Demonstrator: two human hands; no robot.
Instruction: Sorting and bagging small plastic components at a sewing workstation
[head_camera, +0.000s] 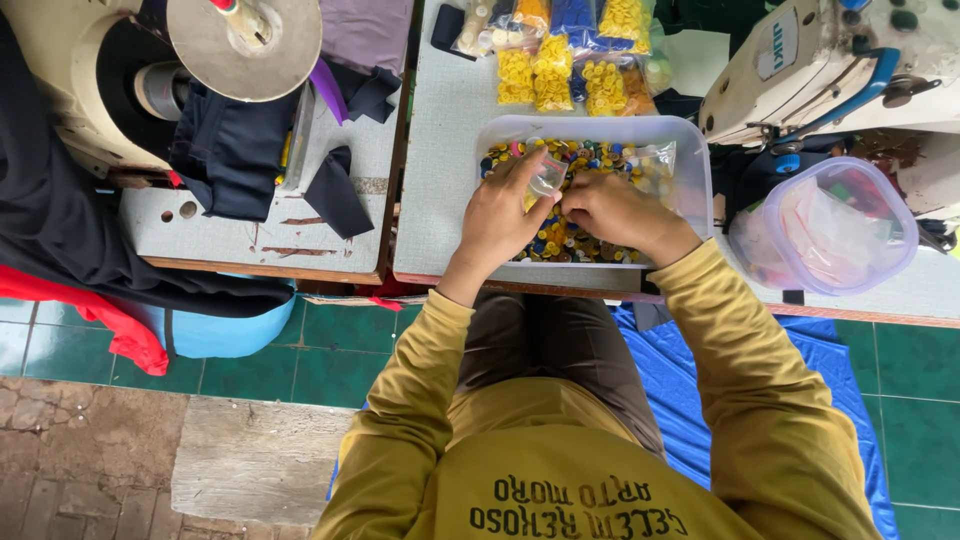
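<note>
Landmark: the clear rectangular tub (694, 160) of mixed buttons on the grey table.
Small clear bag: a little transparent packet (548, 176) held over the tub, pinched in the left hand (497, 215).
Button bags: a cluster of clear packets (560, 50) just beyond the tub, mostly yellow, some blue and orange.
Lidded tub: a clear container (835, 225) with lilac lid, right of the tub.
Machine label: a small green mark (777, 42) on the white sewing machine, beyond and right of the tub.

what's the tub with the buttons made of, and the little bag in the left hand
Tub: looks like translucent, frosted plastic; its walls let light and colour through. Small bag in the left hand: probably thin clear plastic film, glossy and crinkled, contents showing through.
</note>
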